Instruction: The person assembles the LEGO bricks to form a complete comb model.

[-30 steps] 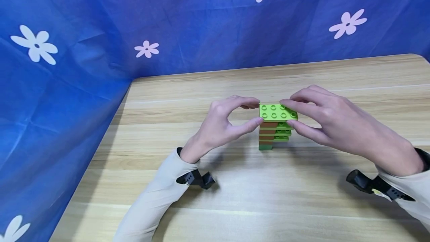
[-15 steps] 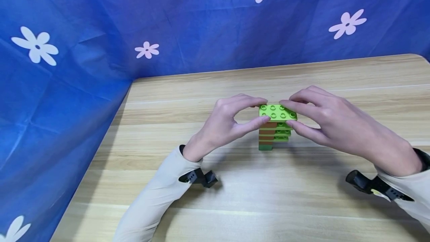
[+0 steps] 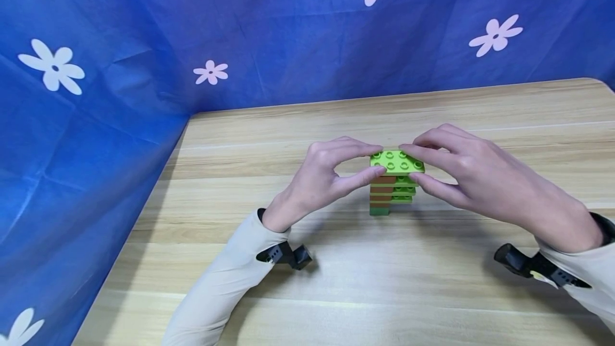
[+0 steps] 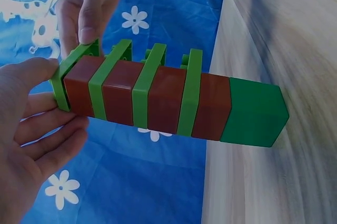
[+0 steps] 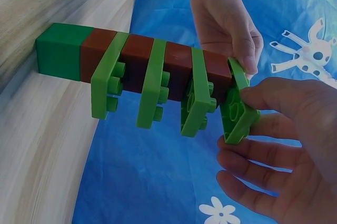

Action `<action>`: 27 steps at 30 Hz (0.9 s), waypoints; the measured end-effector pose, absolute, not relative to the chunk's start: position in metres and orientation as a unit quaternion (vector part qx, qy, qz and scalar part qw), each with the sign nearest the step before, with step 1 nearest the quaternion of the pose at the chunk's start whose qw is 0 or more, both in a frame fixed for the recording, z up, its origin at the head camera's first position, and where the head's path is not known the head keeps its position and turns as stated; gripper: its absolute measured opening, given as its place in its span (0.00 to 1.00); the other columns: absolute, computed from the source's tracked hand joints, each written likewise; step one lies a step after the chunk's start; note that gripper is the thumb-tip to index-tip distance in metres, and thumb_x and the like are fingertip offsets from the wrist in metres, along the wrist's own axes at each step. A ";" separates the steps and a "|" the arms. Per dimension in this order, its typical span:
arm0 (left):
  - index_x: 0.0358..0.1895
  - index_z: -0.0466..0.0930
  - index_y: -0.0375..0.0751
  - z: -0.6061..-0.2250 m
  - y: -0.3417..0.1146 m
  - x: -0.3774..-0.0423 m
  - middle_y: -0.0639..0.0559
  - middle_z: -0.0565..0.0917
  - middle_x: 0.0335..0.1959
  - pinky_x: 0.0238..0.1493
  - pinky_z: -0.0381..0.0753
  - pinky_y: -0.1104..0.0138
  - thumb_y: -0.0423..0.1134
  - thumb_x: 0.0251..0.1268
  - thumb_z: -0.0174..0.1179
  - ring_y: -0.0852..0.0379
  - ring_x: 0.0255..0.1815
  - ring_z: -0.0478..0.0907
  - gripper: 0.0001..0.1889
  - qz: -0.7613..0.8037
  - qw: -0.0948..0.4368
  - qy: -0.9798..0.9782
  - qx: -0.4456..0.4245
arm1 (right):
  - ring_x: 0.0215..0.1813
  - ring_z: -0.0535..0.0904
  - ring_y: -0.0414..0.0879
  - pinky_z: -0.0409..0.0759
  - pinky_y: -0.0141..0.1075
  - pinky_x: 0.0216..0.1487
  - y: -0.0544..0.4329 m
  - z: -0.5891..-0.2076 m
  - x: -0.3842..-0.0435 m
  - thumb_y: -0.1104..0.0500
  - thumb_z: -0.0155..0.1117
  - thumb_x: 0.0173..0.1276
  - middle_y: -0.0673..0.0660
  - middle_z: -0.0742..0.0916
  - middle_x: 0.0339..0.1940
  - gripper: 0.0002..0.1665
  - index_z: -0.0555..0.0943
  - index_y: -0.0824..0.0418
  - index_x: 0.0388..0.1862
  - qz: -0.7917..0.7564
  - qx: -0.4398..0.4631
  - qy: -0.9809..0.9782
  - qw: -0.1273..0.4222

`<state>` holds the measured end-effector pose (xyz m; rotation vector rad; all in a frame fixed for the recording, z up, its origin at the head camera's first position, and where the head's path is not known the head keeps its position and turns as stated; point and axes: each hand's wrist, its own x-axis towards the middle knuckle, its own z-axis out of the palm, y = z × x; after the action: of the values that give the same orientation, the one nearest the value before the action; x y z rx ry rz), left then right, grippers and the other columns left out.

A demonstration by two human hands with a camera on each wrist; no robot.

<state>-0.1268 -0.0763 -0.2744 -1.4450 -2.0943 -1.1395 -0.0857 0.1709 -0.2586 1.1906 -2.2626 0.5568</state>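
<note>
A tower of toy building blocks stands on the table. At its foot is a dark green block (image 4: 256,112), and above it brown blocks (image 4: 167,100) alternate with light green plates (image 5: 152,84) that jut out to the right, studs up. Across the top lies another light green plate (image 3: 397,163). My left hand (image 3: 321,175) pinches the left end of this top plate between thumb and fingers. Its right end, overhanging the column, is pinched by my right hand (image 3: 480,175). In the right wrist view the top plate (image 5: 239,108) sits slightly tilted against the uppermost brown block.
The tower stands on a wood-grain table (image 3: 394,292). A blue cloth with white flowers (image 3: 288,31) hangs behind the table and along its left side. Black wrist cameras (image 3: 300,257) hang under both light sleeves.
My left hand has moved right, its thumb and fingertips now over the top plate's left end instead of at its edge. The right hand keeps its grip and the tower stays in place.
</note>
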 end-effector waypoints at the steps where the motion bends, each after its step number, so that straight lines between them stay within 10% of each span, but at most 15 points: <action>1: 0.45 0.84 0.30 -0.275 -0.076 -0.127 0.43 0.87 0.39 0.50 0.80 0.72 0.32 0.55 0.70 0.55 0.44 0.84 0.15 -0.403 0.176 -0.739 -0.509 | 0.42 0.79 0.50 0.83 0.45 0.33 0.171 -0.259 -0.086 0.39 0.42 0.76 0.59 0.84 0.41 0.34 0.83 0.66 0.50 0.205 0.439 -0.835 0.260; 27: 0.43 0.86 0.30 -0.279 -0.076 -0.128 0.42 0.88 0.38 0.48 0.82 0.71 0.32 0.52 0.72 0.54 0.43 0.85 0.15 -0.423 0.183 -0.736 -0.497 | 0.41 0.79 0.49 0.83 0.44 0.34 0.169 -0.259 -0.086 0.40 0.42 0.77 0.59 0.84 0.41 0.34 0.83 0.67 0.49 0.204 0.438 -0.835 0.263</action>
<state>-0.1281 -0.0759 -0.2789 -1.4011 -2.0754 -1.1933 -0.0862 0.1686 -0.2592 1.1856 -2.2570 0.5529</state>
